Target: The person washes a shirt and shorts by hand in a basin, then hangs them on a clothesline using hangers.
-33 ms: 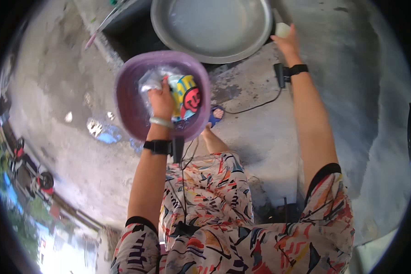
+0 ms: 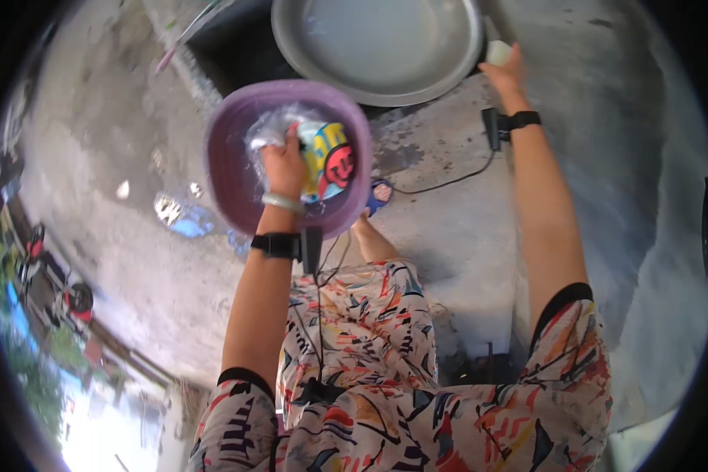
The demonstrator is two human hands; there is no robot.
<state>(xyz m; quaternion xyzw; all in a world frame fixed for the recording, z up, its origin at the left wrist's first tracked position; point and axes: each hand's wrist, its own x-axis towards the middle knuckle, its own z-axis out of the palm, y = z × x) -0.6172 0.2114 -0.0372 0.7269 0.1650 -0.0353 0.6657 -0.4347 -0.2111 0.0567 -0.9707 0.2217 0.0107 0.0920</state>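
Observation:
My left hand [image 2: 283,169] reaches down into a purple plastic basin [image 2: 222,177]. Its fingers close round a crumpled plastic bag [image 2: 327,157], clear on one side and printed yellow, red and pale blue on the other. Some water seems to lie around the bag. Out to the far right, my right hand [image 2: 507,75] is closed on a pale, rounded thing [image 2: 499,53], beside the rim of a large round metal basin [image 2: 377,98]. The kind of that pale thing is too small to tell.
The metal basin sits over a dark recess [image 2: 236,59] with a concrete edge. A thin stick with a pink end [image 2: 165,61] lies at the far left. A cable [image 2: 448,187] trails from my right wrist device. My blue-sandalled foot [image 2: 379,195] stands beside the purple basin.
Everything in view sits slightly farther right, as if the view itself has turned a little. Both hands keep their holds.

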